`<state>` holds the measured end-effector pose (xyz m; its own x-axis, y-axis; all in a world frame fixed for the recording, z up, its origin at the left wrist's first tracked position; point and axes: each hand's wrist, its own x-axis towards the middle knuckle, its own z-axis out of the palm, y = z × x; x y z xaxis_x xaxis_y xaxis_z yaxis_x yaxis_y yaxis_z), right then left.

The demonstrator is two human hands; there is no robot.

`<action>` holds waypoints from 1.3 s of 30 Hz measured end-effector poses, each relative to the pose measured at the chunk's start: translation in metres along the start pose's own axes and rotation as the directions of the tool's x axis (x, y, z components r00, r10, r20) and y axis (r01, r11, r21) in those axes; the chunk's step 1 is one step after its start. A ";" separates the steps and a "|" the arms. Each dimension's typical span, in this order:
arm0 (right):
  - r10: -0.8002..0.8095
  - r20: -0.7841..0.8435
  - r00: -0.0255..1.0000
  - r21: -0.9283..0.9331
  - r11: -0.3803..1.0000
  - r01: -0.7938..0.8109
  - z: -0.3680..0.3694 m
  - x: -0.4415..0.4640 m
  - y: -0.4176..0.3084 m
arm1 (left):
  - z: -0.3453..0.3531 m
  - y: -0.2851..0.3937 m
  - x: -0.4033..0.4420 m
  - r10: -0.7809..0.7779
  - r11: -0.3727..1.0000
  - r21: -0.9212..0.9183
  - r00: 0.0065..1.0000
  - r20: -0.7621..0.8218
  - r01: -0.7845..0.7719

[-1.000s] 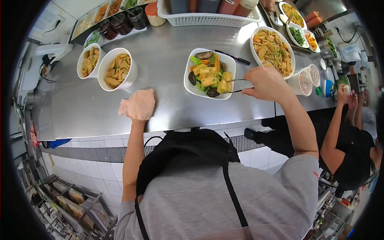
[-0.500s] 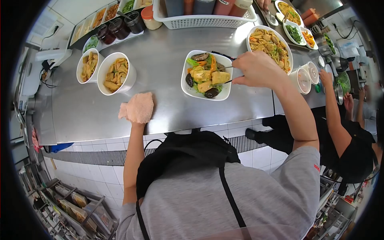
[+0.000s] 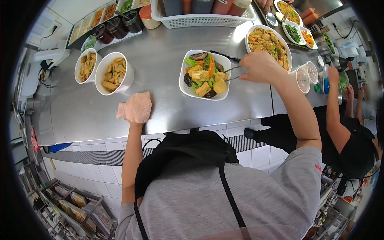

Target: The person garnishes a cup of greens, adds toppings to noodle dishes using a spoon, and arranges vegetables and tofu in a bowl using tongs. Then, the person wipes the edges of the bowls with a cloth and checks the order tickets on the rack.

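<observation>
My right hand (image 3: 259, 67) is closed around metal tongs (image 3: 233, 74). Their tips are spread at the right side of a square white bowl (image 3: 184, 89). In that bowl lie yellow chunks (image 3: 199, 75), green leaves, orange strips and dark mushroom pieces (image 3: 210, 93). A slim black pen-like object (image 3: 225, 56) rests between the bowl and my hand. On the counter at the left, my left hand (image 3: 136, 119) holds a bunched pink cloth (image 3: 138, 107), which hides its fingers. Two white tubs, a nearer one (image 3: 127, 82) and a farther one (image 3: 78, 62), hold noodles beyond the cloth.
A white basket (image 3: 208, 22) of bottles stands at the back, beside dark jars (image 3: 116, 29). Right of the bowl are a noodle plate (image 3: 289, 48) and lidded cups (image 3: 300, 81). At the far right, a co-worker's arm (image 3: 335, 100) reaches over the counter.
My right hand has drawn slightly right, and the tongs' tips have come off the yellow chunk and spread. The chunks sit differently in the bowl. The co-worker's hand has shifted right.
</observation>
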<state>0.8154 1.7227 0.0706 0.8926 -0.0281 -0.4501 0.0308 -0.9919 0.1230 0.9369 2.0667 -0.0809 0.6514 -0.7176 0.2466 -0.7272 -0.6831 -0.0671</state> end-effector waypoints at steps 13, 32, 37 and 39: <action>0.025 -0.088 0.996 0.241 0.970 -0.003 -0.005 0.031 0.014 | -0.010 0.001 0.006 -0.024 0.999 0.028 0.975 0.220 0.018; -0.065 -0.165 0.984 0.179 0.979 0.094 -0.020 0.047 0.019 | -0.017 0.002 0.010 -0.074 0.997 0.000 0.970 0.233 0.076; 0.013 -0.128 0.992 0.594 0.802 0.066 0.011 0.031 0.024 | -0.025 0.006 0.014 -0.076 0.997 -0.007 0.951 0.299 0.081; 0.043 -0.076 0.996 0.642 0.767 0.015 0.012 0.030 0.023 | -0.019 0.004 0.011 -0.036 0.999 0.000 0.982 0.185 0.036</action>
<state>0.8374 1.6981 0.0499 0.9246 -0.0617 -0.3758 -0.2513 -0.8404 -0.4803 0.9372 2.0588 -0.0600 0.7057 -0.7054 0.0662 -0.7030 -0.7088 -0.0586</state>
